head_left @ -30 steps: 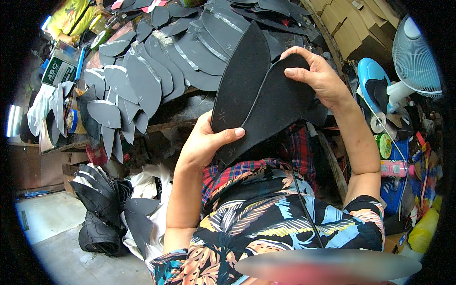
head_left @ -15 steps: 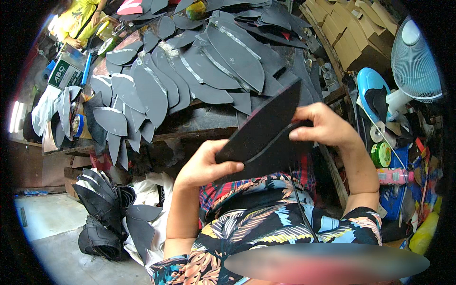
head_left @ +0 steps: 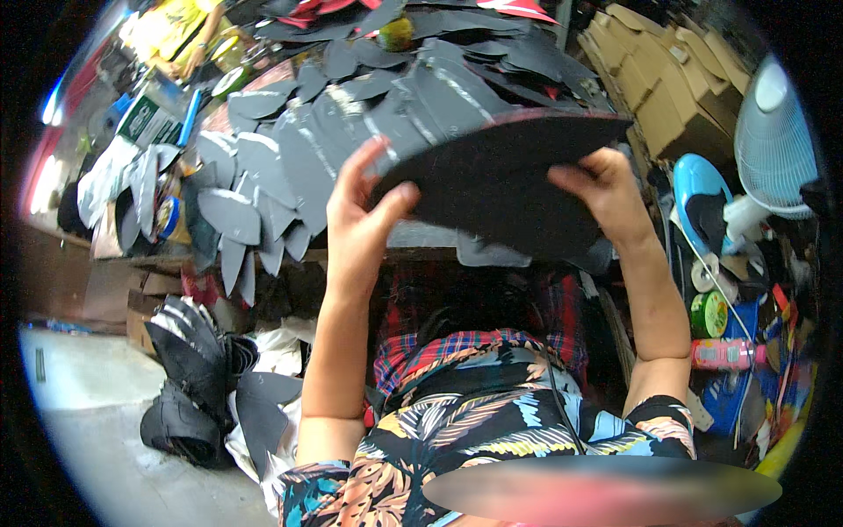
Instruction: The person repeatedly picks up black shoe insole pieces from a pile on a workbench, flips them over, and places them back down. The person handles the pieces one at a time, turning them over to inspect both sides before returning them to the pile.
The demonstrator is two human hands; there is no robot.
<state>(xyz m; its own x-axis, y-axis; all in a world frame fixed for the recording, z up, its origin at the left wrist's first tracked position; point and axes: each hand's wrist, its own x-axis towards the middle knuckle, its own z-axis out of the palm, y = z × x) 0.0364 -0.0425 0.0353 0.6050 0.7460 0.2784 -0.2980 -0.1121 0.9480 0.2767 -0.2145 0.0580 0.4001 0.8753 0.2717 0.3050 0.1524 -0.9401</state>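
Note:
Between my hands, raised over the table's near edge, is a large black leaf-shaped sheet piece point(head_left: 500, 180) with its wide face toward me. My left hand point(head_left: 364, 193) pinches its left end, thumb in front and fingers behind. On its right side my right hand point(head_left: 606, 189) grips it, the fingers partly hidden and a little blurred. Behind it, many grey curved sheet pieces point(head_left: 307, 158) lie overlapped on the table, several with whitish strips along their edges. Smaller grey pointed pieces point(head_left: 230, 215) hang over the table's front left edge.
At the right stand a blue-and-white fan point(head_left: 773, 145) and cardboard boxes point(head_left: 659, 83). A pink bottle point(head_left: 724, 354) and a green round container point(head_left: 709, 314) sit below the fan. Black stacked pieces point(head_left: 189, 422) rest at lower left. Another person in yellow point(head_left: 171, 35) is at far left.
Both hands have lifted the black piece up and forward, away from my lap and over the table edge. It has turned from a steep slant to nearly level, and the view has shifted slightly.

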